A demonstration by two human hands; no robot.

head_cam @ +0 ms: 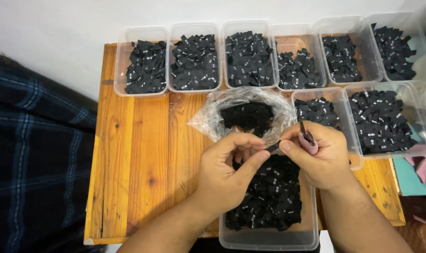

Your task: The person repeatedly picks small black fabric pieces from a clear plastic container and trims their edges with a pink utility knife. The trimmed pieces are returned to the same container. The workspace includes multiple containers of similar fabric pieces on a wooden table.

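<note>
Two hands (274, 161), nine label tubs (142, 61)

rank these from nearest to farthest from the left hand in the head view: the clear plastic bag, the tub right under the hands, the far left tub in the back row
1. The tub right under the hands, directly below the left hand, full of black labels.
2. The clear plastic bag, just beyond the fingers, mid-table.
3. The far left tub in the back row, at the table's far left corner.
</note>
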